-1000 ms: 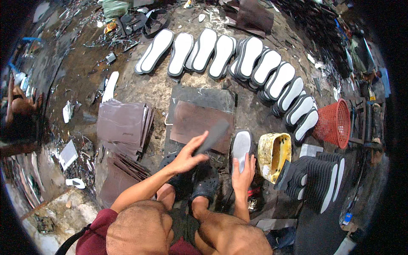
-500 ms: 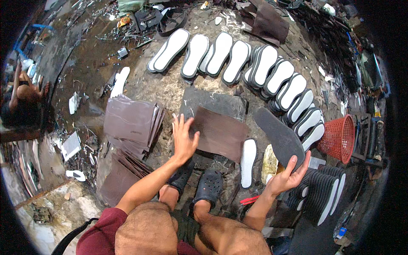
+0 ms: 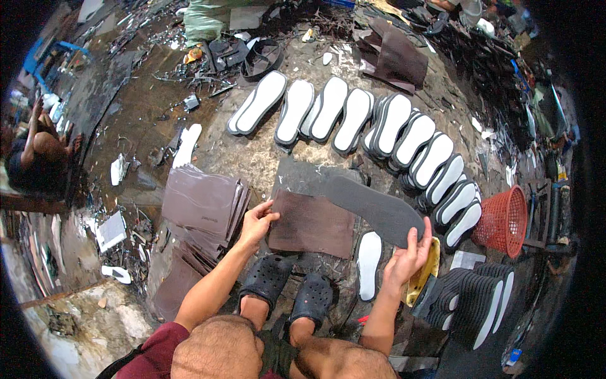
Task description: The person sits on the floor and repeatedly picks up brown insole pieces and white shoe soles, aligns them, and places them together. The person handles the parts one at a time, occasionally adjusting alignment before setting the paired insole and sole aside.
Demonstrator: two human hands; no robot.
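Note:
My right hand (image 3: 405,258) grips one end of a black shoe sole (image 3: 375,211), thumb on top. Its other end reaches left over the upper right corner of a brown sheet (image 3: 314,224). At that sheet's left edge, the fingers and thumb of my left hand (image 3: 255,226) are closed on the margin. Beneath the sheet's far side lies a dark grey board (image 3: 303,174), partly covered. A single white insole (image 3: 368,265) rests just right of the sheet, below the held sole.
Several piles of white-topped soles (image 3: 347,120) curve across the far side. Stacked brown sheets (image 3: 202,199) lie at left. At right are a red basket (image 3: 502,221), a yellow container (image 3: 424,275) and stacked black soles (image 3: 476,303). Another person (image 3: 41,148) sits far left.
The black sole has swung left, over the brown sheet's corner. My left hand has gone from spread fingers to a grip on the sheet's edge, and the sheet has shifted left and straightened.

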